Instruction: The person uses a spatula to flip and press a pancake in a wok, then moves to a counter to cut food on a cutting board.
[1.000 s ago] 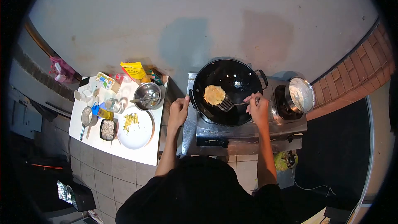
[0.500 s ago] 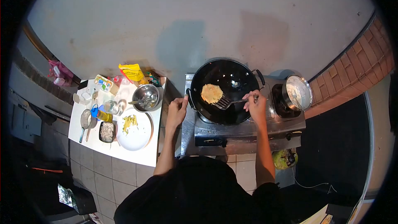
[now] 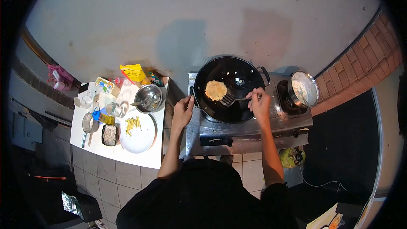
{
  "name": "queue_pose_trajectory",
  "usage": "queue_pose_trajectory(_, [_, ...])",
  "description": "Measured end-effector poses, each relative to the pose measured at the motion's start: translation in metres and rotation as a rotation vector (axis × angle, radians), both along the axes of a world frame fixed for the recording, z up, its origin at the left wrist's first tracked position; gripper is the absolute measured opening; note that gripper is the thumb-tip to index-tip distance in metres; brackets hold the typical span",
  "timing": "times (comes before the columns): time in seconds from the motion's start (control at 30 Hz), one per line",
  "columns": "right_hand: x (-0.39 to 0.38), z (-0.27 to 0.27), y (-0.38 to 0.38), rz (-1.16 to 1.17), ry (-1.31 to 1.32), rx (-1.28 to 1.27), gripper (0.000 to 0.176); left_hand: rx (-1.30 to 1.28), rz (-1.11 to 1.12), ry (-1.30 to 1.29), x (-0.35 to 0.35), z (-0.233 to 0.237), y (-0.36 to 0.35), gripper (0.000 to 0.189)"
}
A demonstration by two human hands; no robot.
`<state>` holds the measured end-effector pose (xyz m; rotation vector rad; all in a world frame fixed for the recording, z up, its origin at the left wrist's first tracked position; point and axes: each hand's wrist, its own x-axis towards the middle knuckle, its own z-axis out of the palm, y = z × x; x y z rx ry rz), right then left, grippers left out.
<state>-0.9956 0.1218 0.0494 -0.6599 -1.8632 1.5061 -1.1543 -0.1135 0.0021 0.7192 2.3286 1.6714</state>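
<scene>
Against a grey wall (image 3: 127,25), a black wok (image 3: 237,112) sits on the steel stove (image 3: 275,127), a golden patty (image 3: 216,90) inside at its left, while the right hand (image 3: 259,103) closes around a slotted spatula (image 3: 229,99) and the left hand (image 3: 183,111) pinches the wok's handle.

The wok (image 3: 237,112) (flat cake (image 3: 216,90) inside) sits right of the table (image 3: 140,160).

I'm counting one wok (image 3: 213,112), one left hand (image 3: 183,112) and one right hand (image 3: 260,105).
Inside the wok, one round cake (image 3: 216,90) is lying beside one slotted spatula (image 3: 227,99); right of it, one metal pot (image 3: 311,88) is standing; left of it, one table (image 3: 146,161) is holding one mixing bowl (image 3: 154,91), one white plate (image 3: 137,139), one black dish (image 3: 110,144) and one yellow bag (image 3: 133,72).
</scene>
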Motion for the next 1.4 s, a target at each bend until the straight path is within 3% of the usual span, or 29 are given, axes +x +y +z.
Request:
queue_pose_trajectory(0.4, [-0.006, -0.004, -0.008, -0.079, 0.127, 0.085, 0.01, 0.006, 0.009, 0.004, 0.006, 0.007, -0.001, 0.041])
queue_pose_trajectory(0.63, [-0.013, -0.009, -0.004, -0.079, 0.06, 0.137, 0.013, -0.043, 0.01, 0.012, 0.005, 0.009, -0.003, 0.039])
queue_pose_trajectory(0.73, [-0.014, -0.01, -0.006, -0.052, 0.056, 0.097, 0.014, -0.06, -0.02, -0.038, 0.004, 0.007, -0.003, 0.044])
queue_pose_trajectory(0.8, [-0.016, -0.014, -0.004, -0.158, 0.124, 0.012, 0.015, 0.018, 0.016, 0.032, 0.005, 0.005, -0.001, 0.039])
queue_pose_trajectory(1.0, [-0.011, -0.021, 0.0, -0.02, 0.159, -0.066, 0.015, 0.039, 0.012, 0.067, 0.005, 0.008, -0.001, 0.038])
queue_pose_trajectory(1.4, [-0.006, -0.017, 0.001, -0.086, 0.179, -0.14, 0.014, 0.037, -0.006, -0.01, -0.001, -0.007, -0.002, 0.037])
